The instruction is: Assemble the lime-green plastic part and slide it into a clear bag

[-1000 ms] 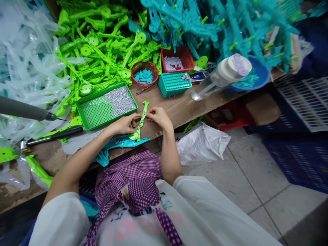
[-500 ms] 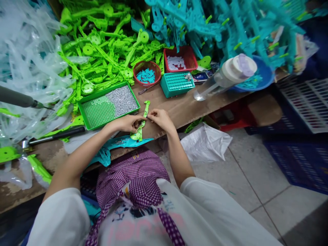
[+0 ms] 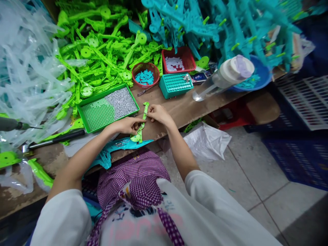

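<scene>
A long lime-green plastic part point(image 3: 145, 112) with a rounded end lies on the bench edge, its lower end over a teal plastic part point(image 3: 120, 145). My left hand point(image 3: 126, 125) rests on the green part from the left, fingers bent and closed against its middle. From the right, my right hand point(image 3: 159, 114) has thumb and forefinger pinched together at the part's upper half. Whatever is between those fingertips is too small to make out. Just behind my left hand is a green tray point(image 3: 98, 114) holding many small silver screws point(image 3: 123, 102).
Piles of green parts point(image 3: 102, 51) and teal parts point(image 3: 184, 24) fill the back. A red basket point(image 3: 146, 65), teal box point(image 3: 176, 87) and clear bottle point(image 3: 217, 80) stand behind my hands. A hammer point(image 3: 56, 139) lies left, below a power screwdriver point(image 3: 12, 124).
The power screwdriver at the left has swung lower and further left. My right hand has shifted slightly on the green part; my left hand stays about where it was.
</scene>
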Motion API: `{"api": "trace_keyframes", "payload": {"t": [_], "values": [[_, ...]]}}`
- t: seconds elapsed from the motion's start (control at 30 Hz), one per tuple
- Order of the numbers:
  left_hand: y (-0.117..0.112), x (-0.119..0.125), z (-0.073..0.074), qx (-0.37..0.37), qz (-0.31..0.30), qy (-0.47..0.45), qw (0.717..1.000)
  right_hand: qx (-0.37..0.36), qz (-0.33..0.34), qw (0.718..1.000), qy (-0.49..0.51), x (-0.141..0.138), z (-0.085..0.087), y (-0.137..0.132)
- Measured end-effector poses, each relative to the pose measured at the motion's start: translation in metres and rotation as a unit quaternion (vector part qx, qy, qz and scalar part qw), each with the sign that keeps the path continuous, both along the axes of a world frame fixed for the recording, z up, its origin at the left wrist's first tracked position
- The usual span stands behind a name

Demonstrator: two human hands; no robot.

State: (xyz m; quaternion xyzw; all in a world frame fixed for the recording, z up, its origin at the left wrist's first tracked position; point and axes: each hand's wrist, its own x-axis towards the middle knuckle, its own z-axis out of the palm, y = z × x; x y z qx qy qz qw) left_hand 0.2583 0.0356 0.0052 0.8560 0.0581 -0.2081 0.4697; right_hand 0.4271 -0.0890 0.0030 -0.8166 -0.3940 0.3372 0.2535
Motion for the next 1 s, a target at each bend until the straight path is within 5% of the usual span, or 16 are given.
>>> {"api": "trace_keyframes", "payload": {"t": [0.2, 0.33, 0.57, 0.67, 0.8, 1.0], "values": [[0.000, 0.000, 0.000, -0.006, 0.003, 0.006, 1.000, 0.041, 0.025, 0.998, 0.029, 0.005, -0.005, -0.001], [-0.001, -0.001, 0.002, -0.014, 0.008, 0.010, 1.000, 0.094, -0.026, 0.990, 0.106, 0.001, -0.011, -0.010], [-0.002, -0.002, -0.002, -0.012, 0.013, 0.007, 1.000, 0.034, 0.014, 0.998, -0.052, 0.001, -0.010, -0.003], [-0.002, -0.004, -0.004, -0.023, 0.022, 0.001, 1.000, 0.084, 0.034, 0.995, 0.031, 0.005, -0.007, -0.013], [-0.002, -0.005, -0.004, -0.036, 0.022, 0.005, 0.999, 0.179, -0.058, 0.976, 0.108, -0.001, 0.003, -0.020], [-0.003, -0.005, 0.001, -0.036, 0.030, 0.005, 0.999, 0.269, -0.022, 0.960, -0.071, -0.004, 0.024, 0.034]]}}
